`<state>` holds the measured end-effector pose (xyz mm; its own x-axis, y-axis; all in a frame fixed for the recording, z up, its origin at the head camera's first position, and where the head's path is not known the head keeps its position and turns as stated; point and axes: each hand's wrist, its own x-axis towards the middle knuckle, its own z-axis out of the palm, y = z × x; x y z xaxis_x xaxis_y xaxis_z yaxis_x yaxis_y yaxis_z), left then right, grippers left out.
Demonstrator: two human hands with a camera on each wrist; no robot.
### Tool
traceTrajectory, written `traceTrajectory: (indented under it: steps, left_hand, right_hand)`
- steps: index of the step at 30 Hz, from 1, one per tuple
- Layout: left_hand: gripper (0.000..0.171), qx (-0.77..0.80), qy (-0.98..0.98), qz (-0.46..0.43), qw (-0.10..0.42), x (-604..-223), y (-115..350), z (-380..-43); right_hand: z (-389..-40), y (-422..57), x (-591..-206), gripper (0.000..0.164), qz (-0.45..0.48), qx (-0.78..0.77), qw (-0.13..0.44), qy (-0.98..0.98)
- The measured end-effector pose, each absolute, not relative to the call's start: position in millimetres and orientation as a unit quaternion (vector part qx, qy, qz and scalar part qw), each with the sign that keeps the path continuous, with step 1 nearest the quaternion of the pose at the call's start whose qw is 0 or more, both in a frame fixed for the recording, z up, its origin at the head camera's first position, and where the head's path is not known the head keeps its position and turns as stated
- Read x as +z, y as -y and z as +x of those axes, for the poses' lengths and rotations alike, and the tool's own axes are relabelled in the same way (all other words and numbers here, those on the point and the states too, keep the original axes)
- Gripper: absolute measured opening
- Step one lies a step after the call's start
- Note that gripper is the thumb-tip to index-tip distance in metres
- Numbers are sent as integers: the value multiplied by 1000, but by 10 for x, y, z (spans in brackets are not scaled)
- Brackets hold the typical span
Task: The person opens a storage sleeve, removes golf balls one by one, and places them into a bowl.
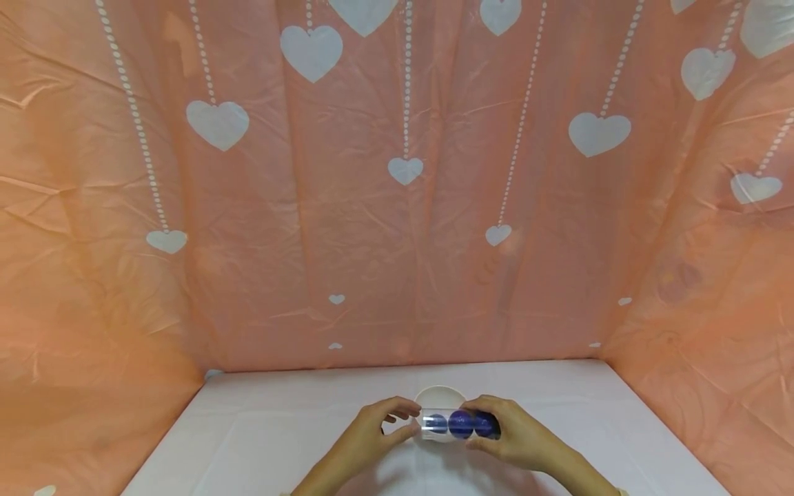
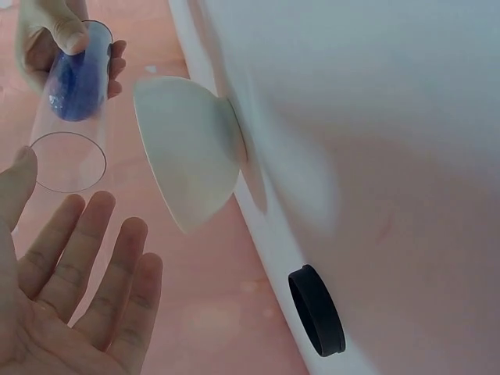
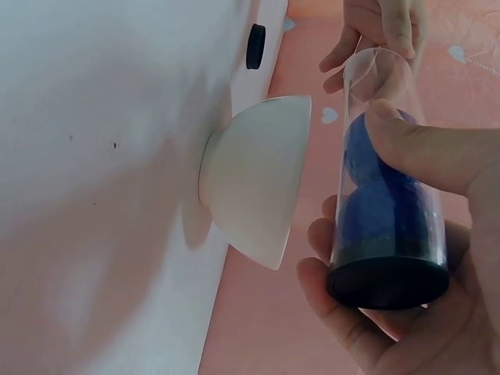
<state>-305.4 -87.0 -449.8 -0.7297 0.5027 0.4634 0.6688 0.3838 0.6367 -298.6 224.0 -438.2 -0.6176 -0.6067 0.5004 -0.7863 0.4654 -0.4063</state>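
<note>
Right hand (image 1: 517, 437) is wrapped round the capped end of a clear plastic tube (image 1: 455, 425), thumb on the near wall, fingers curled round the far side. The right wrist view shows this grip plainly, with a dark end cap (image 3: 388, 283) seated against the palm. The tube lies horizontal above the white table (image 1: 248, 441), its long axis running left to right between the two hands. Its open mouth (image 2: 69, 162) points toward the left hand (image 1: 372, 437).

Contents: blue balls (image 1: 462, 424), lined up inside the tube. Three show from the head view. They sit toward the capped end. The section nearest the mouth looks empty.

Left hand is at the mouth of the tube. In the left wrist view its fingers (image 2: 94, 258) are straight and spread, palm facing the opening, and it grips nothing. Contact with the rim cannot be settled: the head view suggests thumb and forefinger just at the tube's end, while the wrist view shows a small gap.

Landmark: a white bowl (image 1: 440, 398) stands upright on the table just behind the tube, roughly behind its open half. A black cap (image 2: 316, 310) lies on the table, well apart from the bowl.

Judgement: the right hand alone carries the tube, and the left is the nearer to the mouth. The bowl lies beyond the tube's axis, not in line with it.
</note>
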Motion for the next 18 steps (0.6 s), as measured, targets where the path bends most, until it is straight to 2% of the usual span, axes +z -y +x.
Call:
traceTrajectory:
  steps: [6, 18]
  left_hand:
    - [30, -427, 827, -353, 97, -4500, 854, -3044]
    - [34, -433, 828, -346, 82, -4580, 846, -3045]
  right_hand:
    - [-2982, -2254, -4375, 42, 394, 312, 127, 855]
    - [-2982, -2250, -4381, 42, 413, 302, 141, 847]
